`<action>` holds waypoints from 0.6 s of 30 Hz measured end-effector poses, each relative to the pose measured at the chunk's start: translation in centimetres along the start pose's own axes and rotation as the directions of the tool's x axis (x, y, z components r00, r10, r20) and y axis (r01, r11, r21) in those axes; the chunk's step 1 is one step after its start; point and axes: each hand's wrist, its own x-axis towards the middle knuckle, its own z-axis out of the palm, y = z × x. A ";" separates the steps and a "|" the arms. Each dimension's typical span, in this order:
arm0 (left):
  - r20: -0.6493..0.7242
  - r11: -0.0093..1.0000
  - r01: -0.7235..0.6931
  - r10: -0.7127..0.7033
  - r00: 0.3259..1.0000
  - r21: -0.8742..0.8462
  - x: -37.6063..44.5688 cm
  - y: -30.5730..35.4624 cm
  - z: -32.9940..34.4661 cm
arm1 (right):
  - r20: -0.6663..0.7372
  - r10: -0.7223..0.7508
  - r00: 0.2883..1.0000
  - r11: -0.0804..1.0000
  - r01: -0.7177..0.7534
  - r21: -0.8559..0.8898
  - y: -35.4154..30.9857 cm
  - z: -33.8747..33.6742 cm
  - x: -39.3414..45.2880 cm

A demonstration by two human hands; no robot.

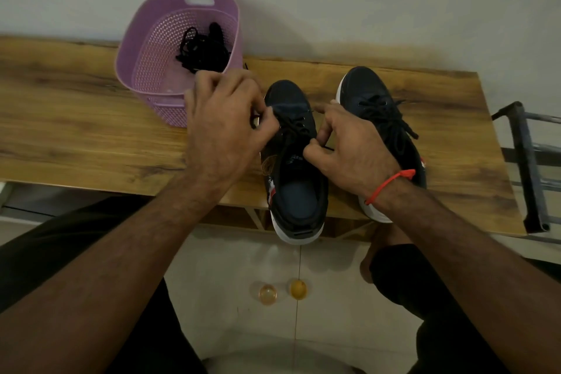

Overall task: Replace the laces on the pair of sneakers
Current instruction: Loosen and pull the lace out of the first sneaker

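Head view: two sneakers (296, 161), one basket (145, 70).

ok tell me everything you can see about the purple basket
The purple basket is a rounded plastic tub with perforated walls and a slot handle cut into its far rim. It stands on the wooden table against the wall, left of the sneakers. A tangle of black laces lies inside. The left hand overlaps its near corner; contact is unclear.

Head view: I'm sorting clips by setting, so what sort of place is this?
Probably a room in a home, not a workshop: a wooden table against a plain wall, a tiled floor, and a purple plastic basket beside the sneakers.
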 end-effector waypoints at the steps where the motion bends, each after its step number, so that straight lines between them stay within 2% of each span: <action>1: -0.023 0.998 0.048 -0.049 0.999 -0.031 0.1 -0.1 -0.1 | -0.001 0.008 1.000 1.000 -0.008 -0.004 0.0 0.0 0.1; 3: -0.021 0.989 0.109 -0.112 0.994 -0.101 0.1 -0.3 -0.2 | 0.000 0.030 1.000 1.000 -0.030 -0.009 0.0 0.1 0.1; 6: 0.021 0.977 0.111 -0.108 0.994 -0.181 0.5 -0.4 -0.2 | -0.006 0.037 0.999 0.999 -0.037 -0.036 -0.2 0.0 0.1; 10: 0.174 0.969 0.022 0.021 0.985 -0.246 -0.1 0.6 0.3 | -0.007 0.047 0.999 0.998 -0.048 -0.046 0.0 0.0 0.0; 13: 0.265 0.983 -0.072 0.115 0.957 -0.169 -1.1 1.2 1.1 | 0.005 0.050 0.999 0.998 -0.050 -0.037 0.2 0.1 0.0; 18: 0.203 0.990 -0.027 0.055 0.978 -0.139 -0.7 1.3 0.9 | -0.015 0.042 0.999 0.999 -0.043 -0.027 0.3 0.3 0.1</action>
